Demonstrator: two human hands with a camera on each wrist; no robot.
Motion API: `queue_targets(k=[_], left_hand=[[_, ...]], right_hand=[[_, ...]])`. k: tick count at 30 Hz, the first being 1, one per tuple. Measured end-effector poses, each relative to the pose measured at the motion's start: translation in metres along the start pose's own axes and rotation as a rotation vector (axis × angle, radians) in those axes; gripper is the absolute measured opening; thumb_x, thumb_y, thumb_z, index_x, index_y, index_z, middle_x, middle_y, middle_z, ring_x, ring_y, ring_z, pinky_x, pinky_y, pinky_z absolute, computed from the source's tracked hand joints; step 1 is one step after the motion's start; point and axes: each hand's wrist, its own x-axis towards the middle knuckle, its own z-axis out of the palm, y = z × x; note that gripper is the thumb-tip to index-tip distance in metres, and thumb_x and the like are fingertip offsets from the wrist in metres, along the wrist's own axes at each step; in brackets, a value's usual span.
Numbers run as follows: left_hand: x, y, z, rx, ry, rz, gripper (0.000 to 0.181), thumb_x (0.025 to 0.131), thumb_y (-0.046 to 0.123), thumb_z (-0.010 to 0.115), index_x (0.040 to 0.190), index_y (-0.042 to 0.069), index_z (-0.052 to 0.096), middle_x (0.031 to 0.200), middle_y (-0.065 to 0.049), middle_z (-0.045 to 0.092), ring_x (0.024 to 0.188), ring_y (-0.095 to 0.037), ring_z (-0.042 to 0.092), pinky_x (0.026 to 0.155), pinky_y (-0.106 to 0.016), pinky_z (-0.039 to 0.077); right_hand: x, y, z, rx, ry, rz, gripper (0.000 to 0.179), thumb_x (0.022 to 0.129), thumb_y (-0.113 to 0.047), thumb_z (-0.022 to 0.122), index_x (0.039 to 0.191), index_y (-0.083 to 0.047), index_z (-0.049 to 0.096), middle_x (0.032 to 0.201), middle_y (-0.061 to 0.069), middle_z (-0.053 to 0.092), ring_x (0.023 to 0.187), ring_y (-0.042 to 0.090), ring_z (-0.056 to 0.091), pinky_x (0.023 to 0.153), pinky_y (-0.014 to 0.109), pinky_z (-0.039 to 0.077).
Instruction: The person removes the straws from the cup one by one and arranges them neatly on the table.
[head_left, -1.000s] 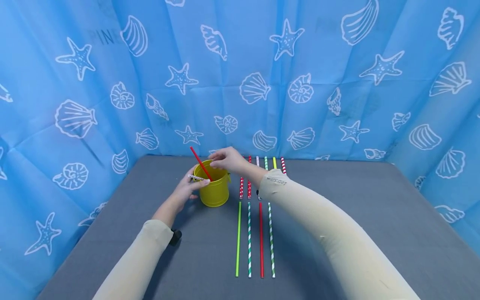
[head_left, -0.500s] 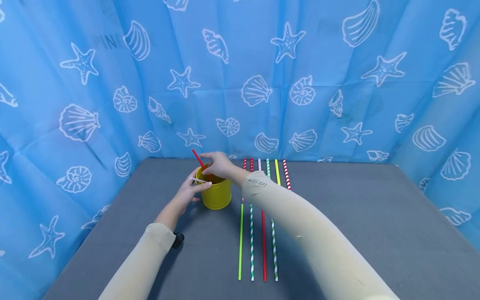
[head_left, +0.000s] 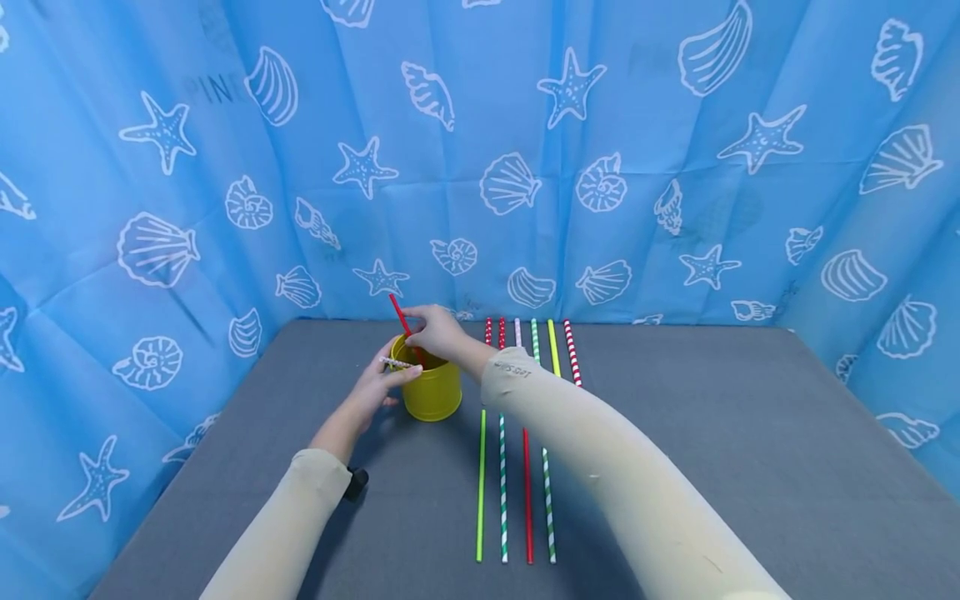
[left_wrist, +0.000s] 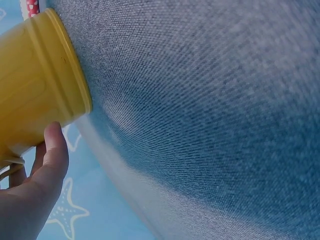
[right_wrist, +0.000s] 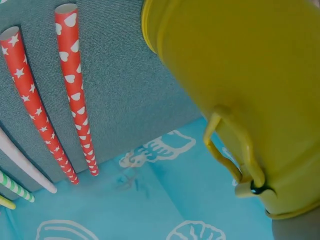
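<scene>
In the head view, a yellow metal bucket (head_left: 432,398) stands on the table, left of centre. My left hand (head_left: 371,390) grips its left side, with the thumb at the rim. The left wrist view shows that hand's fingers (left_wrist: 56,145) against the bucket wall. A pale patterned straw (head_left: 394,362) sticks out over the rim beside the left thumb. My right hand (head_left: 444,337) reaches over the bucket's opening and pinches a plain red straw (head_left: 398,310), which leans inside. The bucket's inside is mostly hidden.
Right of the bucket lies a back row of straws, including a heart-patterned one (right_wrist: 75,80), a starred one (right_wrist: 31,97) and a yellow one (head_left: 553,346). Nearer lie green (head_left: 481,492), striped and red (head_left: 528,500) straws. A shell-print curtain (head_left: 510,183) hangs behind the grey table.
My right hand has moved left from the bucket's far rim onto the red straw and taken hold of it. The straw leans slightly less. My left hand keeps its grip on the bucket.
</scene>
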Motion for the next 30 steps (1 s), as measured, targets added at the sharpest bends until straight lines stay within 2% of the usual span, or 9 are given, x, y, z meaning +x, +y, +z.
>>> queue_targets(k=[8,11,17,21,25,30], left_hand=[[-0.002,0.001,-0.001,0.008,0.003,0.001,0.082,0.093,0.033,0.062,0.157,0.019,0.013,0.160,-0.015,0.013,0.140,-0.042,0.020,0.104,-0.063,0.031],[-0.002,0.001,-0.001,0.006,-0.006,0.004,0.080,0.093,0.033,0.061,0.157,0.019,0.015,0.160,-0.015,0.014,0.139,-0.042,0.020,0.104,-0.064,0.030],[-0.001,0.001,0.001,0.005,-0.014,0.020,0.078,0.093,0.033,0.061,0.156,0.020,0.017,0.159,-0.013,0.017,0.140,-0.041,0.020,0.103,-0.065,0.030],[-0.001,0.002,0.002,0.000,-0.008,0.033,0.078,0.093,0.031,0.060,0.156,0.019,0.016,0.159,-0.013,0.018,0.140,-0.042,0.020,0.104,-0.066,0.029],[-0.002,0.005,0.001,0.012,-0.024,0.033,0.079,0.093,0.030,0.060,0.156,0.017,0.015,0.159,-0.015,0.017,0.140,-0.042,0.019,0.105,-0.067,0.026],[-0.004,0.011,-0.003,0.064,-0.055,0.040,0.082,0.094,0.028,0.060,0.156,0.012,0.010,0.159,-0.017,0.015,0.142,-0.040,0.016,0.109,-0.066,0.016]], right_hand=[[0.001,-0.001,0.001,0.005,-0.021,-0.030,0.051,0.091,0.001,0.064,0.140,-0.007,0.052,0.110,0.015,0.068,0.101,0.025,0.064,0.084,0.030,0.053],[-0.001,0.001,-0.002,0.038,-0.002,-0.032,0.052,0.092,0.000,0.064,0.142,-0.009,0.050,0.112,0.015,0.068,0.102,0.024,0.065,0.084,0.030,0.053],[-0.006,0.001,-0.020,0.176,0.094,-0.083,0.057,0.094,-0.004,0.062,0.147,-0.017,0.044,0.108,0.015,0.069,0.091,0.022,0.066,0.078,0.029,0.054],[-0.011,-0.003,-0.039,0.280,0.165,-0.197,0.066,0.094,-0.001,0.061,0.152,-0.021,0.036,0.103,0.017,0.069,0.087,0.026,0.067,0.077,0.035,0.055],[-0.018,-0.009,-0.058,0.368,0.276,-0.323,0.075,0.092,0.004,0.061,0.154,-0.020,0.028,0.098,0.021,0.066,0.089,0.034,0.068,0.079,0.041,0.056],[-0.038,-0.012,-0.082,0.401,0.371,-0.375,0.076,0.092,0.005,0.062,0.155,-0.019,0.027,0.097,0.023,0.065,0.087,0.035,0.068,0.074,0.036,0.057]])
